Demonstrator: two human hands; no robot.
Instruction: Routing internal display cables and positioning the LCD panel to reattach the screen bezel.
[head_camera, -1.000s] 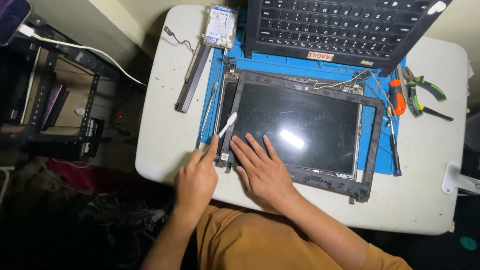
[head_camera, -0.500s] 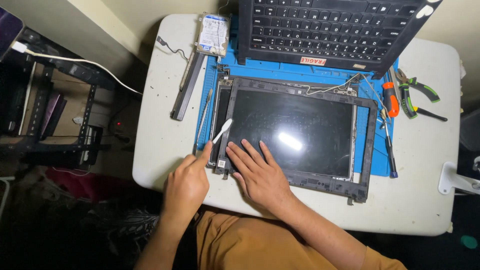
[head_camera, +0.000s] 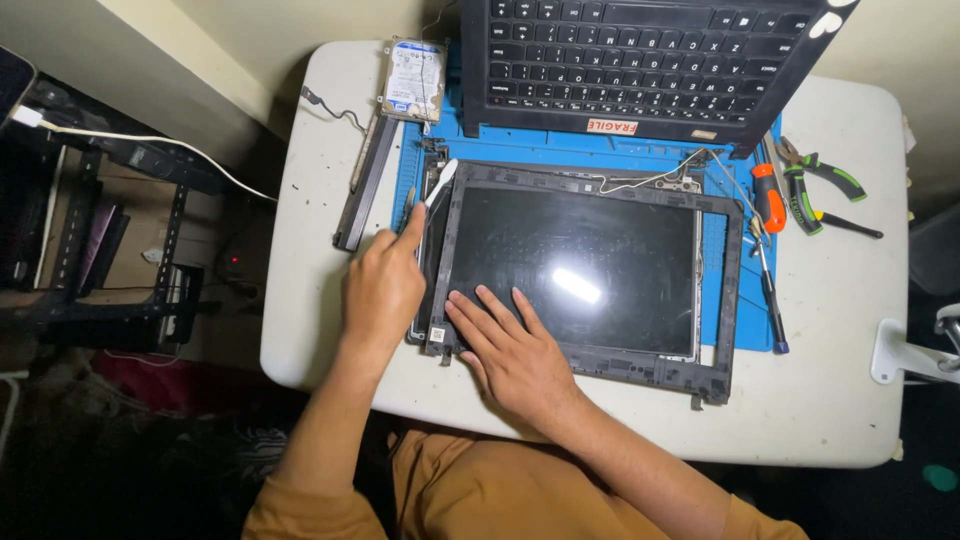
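A laptop screen panel (head_camera: 575, 270) in its black bezel frame (head_camera: 735, 290) lies flat on a blue work mat (head_camera: 715, 180) on a white table (head_camera: 310, 300). My left hand (head_camera: 385, 285) grips a white plastic pry tool (head_camera: 438, 187) whose tip rests at the frame's upper left edge. My right hand (head_camera: 510, 345) lies flat, fingers spread, on the lower left corner of the screen. The black keyboard half of the laptop (head_camera: 640, 65) stands at the back of the mat.
A bare hard drive (head_camera: 410, 80) and a long black strip (head_camera: 365, 185) lie at the table's left back. An orange-handled screwdriver (head_camera: 768, 200), a blue-tipped tool (head_camera: 772, 300) and green-handled pliers (head_camera: 815, 185) lie at the right. A black rack (head_camera: 110, 250) stands left of the table.
My left hand has slid the pry tool up along the frame's left edge, from the lower corner toward the upper corner. My right hand stays pressed on the screen's lower left.
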